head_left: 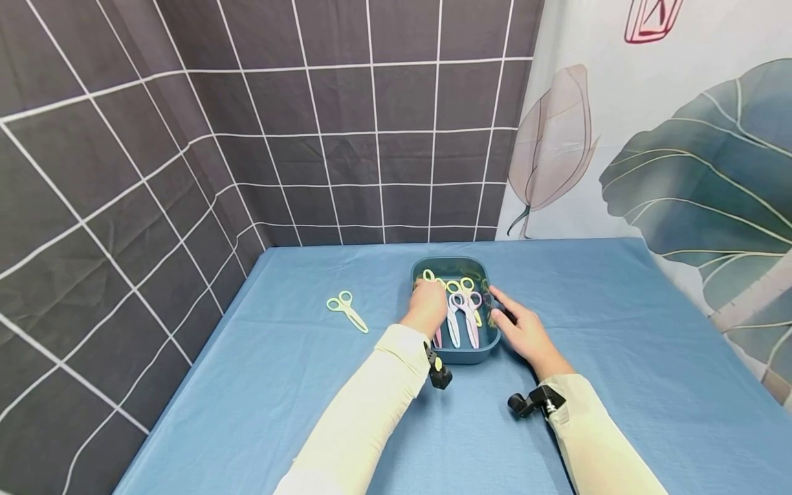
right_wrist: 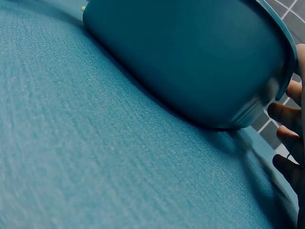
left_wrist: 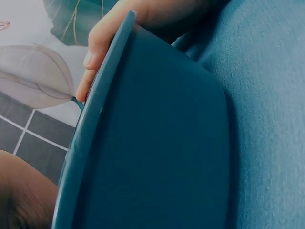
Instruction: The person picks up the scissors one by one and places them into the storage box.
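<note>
A dark teal plastic basket [head_left: 460,356] holds several small scissors. Lavender scissors [head_left: 471,323], light-blue scissors [head_left: 454,323] and yellow scissors [head_left: 467,284] lie inside it. My left hand [head_left: 427,306] reaches in at the left side, fingers bent around yellow-green scissors [head_left: 428,275] whose handle loops show past the hand; its fingertips are hidden. A pink blade [head_left: 438,337] shows below that hand. My right hand [head_left: 526,335] rests against the basket's right side with fingers loosely extended, also seen in the right wrist view beside the basket wall [right_wrist: 190,57].
Another pair of pale yellow-green scissors [head_left: 348,311] lies on the blue cloth [head_left: 278,385] left of the basket. A dark gridded curtain [head_left: 334,158] and a leaf-patterned curtain [head_left: 569,41] stand behind the table. Black camera mounts [head_left: 537,400] sit on the wrists.
</note>
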`<action>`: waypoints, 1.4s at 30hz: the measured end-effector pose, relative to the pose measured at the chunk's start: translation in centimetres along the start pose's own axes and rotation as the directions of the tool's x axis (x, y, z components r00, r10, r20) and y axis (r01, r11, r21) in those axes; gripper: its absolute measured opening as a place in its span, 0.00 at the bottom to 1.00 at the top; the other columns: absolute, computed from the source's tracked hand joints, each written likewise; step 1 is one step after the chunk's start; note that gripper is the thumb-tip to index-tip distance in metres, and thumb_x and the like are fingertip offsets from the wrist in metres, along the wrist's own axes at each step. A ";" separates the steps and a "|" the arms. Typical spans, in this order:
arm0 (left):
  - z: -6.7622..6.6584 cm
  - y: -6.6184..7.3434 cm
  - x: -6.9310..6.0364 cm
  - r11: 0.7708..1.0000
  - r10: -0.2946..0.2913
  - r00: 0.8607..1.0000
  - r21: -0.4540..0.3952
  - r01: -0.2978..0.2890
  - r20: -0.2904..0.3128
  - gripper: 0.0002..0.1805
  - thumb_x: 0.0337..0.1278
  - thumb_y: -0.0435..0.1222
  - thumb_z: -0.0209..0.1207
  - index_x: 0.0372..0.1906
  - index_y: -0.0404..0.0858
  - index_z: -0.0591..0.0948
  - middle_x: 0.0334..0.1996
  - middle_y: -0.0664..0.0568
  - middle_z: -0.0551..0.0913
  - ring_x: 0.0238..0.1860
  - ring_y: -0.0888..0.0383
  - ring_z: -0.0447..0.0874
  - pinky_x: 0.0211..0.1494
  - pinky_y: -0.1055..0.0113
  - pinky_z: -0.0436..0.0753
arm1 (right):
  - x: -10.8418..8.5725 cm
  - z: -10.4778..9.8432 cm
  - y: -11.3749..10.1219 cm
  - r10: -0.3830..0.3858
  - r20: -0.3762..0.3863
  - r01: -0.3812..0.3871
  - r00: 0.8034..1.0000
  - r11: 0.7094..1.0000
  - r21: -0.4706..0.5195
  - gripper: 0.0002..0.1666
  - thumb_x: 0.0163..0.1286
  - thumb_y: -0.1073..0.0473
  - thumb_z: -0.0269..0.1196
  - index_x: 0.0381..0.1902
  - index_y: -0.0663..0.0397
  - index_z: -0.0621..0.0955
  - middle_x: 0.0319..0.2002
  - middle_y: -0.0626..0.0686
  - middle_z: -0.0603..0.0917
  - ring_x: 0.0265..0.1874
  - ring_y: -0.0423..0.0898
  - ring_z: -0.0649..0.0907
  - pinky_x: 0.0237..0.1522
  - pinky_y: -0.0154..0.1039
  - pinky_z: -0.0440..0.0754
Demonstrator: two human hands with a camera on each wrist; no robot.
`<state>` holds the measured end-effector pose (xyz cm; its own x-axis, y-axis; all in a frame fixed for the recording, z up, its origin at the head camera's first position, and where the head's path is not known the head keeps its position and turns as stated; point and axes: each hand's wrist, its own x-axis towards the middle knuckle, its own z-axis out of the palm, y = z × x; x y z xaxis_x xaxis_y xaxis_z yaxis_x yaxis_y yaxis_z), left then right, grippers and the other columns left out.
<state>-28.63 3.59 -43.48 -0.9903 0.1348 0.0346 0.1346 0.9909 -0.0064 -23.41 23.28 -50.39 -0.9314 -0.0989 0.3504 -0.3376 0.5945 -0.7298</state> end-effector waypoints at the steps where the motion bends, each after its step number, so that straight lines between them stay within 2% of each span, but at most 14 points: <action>1: 0.0 0.1 0.0 1.000 -0.005 1.000 -0.006 0.006 0.011 0.11 0.69 0.32 0.57 0.46 0.38 0.89 0.41 0.46 0.89 0.45 0.50 0.86 0.35 0.62 0.88 | 0.0 0.0 0.0 -0.001 0.000 0.001 1.000 1.000 0.001 0.30 0.78 0.54 0.57 0.75 0.48 0.69 0.68 0.67 0.72 0.68 0.67 0.71 0.68 0.64 0.66; 4: 0.1 0.2 0.1 1.000 -0.020 0.999 -0.018 0.020 0.037 0.12 0.69 0.33 0.57 0.47 0.38 0.88 0.44 0.46 0.88 0.46 0.50 0.86 0.35 0.61 0.88 | 0.0 -0.1 -0.1 -0.006 0.004 0.006 1.000 1.000 -0.003 0.30 0.78 0.54 0.56 0.75 0.49 0.69 0.69 0.67 0.72 0.68 0.68 0.71 0.68 0.65 0.66; 7: 0.2 0.2 0.1 0.997 -0.050 0.996 -0.053 0.053 0.072 0.12 0.69 0.34 0.57 0.50 0.37 0.87 0.50 0.41 0.85 0.44 0.50 0.87 0.36 0.60 0.89 | 0.0 -0.1 0.0 -0.003 0.010 0.003 1.000 1.000 -0.006 0.30 0.78 0.54 0.57 0.76 0.48 0.69 0.69 0.67 0.72 0.68 0.67 0.71 0.68 0.65 0.66; 10: 0.4 0.2 0.1 0.992 -0.083 0.993 -0.089 0.091 0.085 0.12 0.68 0.34 0.58 0.49 0.35 0.87 0.51 0.38 0.82 0.41 0.50 0.88 0.36 0.59 0.89 | 0.1 0.0 0.1 0.001 0.015 -0.001 1.000 1.000 -0.008 0.30 0.78 0.53 0.57 0.76 0.48 0.68 0.69 0.67 0.72 0.68 0.67 0.71 0.68 0.64 0.66; 17: 0.7 0.2 -0.1 0.997 -0.050 0.998 -0.057 0.053 0.049 0.11 0.69 0.34 0.57 0.44 0.36 0.88 0.44 0.41 0.85 0.40 0.50 0.88 0.38 0.59 0.88 | 0.2 0.0 0.1 -0.006 0.015 0.006 1.000 1.000 -0.008 0.31 0.78 0.53 0.57 0.76 0.48 0.68 0.69 0.67 0.72 0.68 0.67 0.71 0.68 0.64 0.66; 24: 0.4 0.3 -0.6 0.999 -0.034 0.999 -0.033 0.035 0.030 0.11 0.70 0.34 0.57 0.44 0.36 0.88 0.42 0.42 0.86 0.39 0.51 0.88 0.36 0.60 0.88 | 0.1 0.0 0.0 -0.002 0.012 0.002 1.000 1.000 -0.003 0.31 0.78 0.53 0.57 0.76 0.48 0.68 0.69 0.66 0.72 0.68 0.67 0.71 0.68 0.64 0.66; 35: -0.2 0.5 -0.9 0.996 -0.072 0.996 -0.058 0.075 0.053 0.10 0.70 0.34 0.57 0.43 0.37 0.88 0.43 0.42 0.85 0.39 0.51 0.88 0.36 0.60 0.88 | 0.0 -0.1 -0.1 -0.004 0.007 0.005 1.000 1.000 -0.009 0.30 0.79 0.53 0.56 0.76 0.49 0.69 0.68 0.67 0.72 0.68 0.68 0.71 0.67 0.65 0.66; 39: -0.7 0.1 -0.8 0.997 -0.054 0.998 -0.057 0.055 0.011 0.10 0.69 0.34 0.58 0.44 0.36 0.89 0.45 0.41 0.85 0.38 0.51 0.89 0.35 0.61 0.88 | 0.0 -0.2 -0.3 0.012 0.022 -0.012 1.000 1.000 -0.007 0.31 0.79 0.52 0.55 0.76 0.47 0.67 0.69 0.67 0.71 0.69 0.68 0.70 0.68 0.65 0.65; 42: -1.4 -0.6 -0.8 0.997 -0.005 0.998 -0.073 0.000 -0.061 0.08 0.65 0.33 0.61 0.43 0.37 0.89 0.42 0.42 0.86 0.37 0.51 0.88 0.35 0.60 0.88 | 0.0 -0.2 -0.4 0.023 0.030 -0.023 0.999 1.000 -0.003 0.31 0.79 0.52 0.55 0.77 0.47 0.67 0.70 0.66 0.71 0.69 0.67 0.69 0.69 0.65 0.65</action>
<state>-27.83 2.88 -42.11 -0.9869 0.1300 0.0959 0.1367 0.9884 0.0665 -23.29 23.17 -49.99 -0.9425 -0.1094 0.3157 -0.3160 0.5989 -0.7359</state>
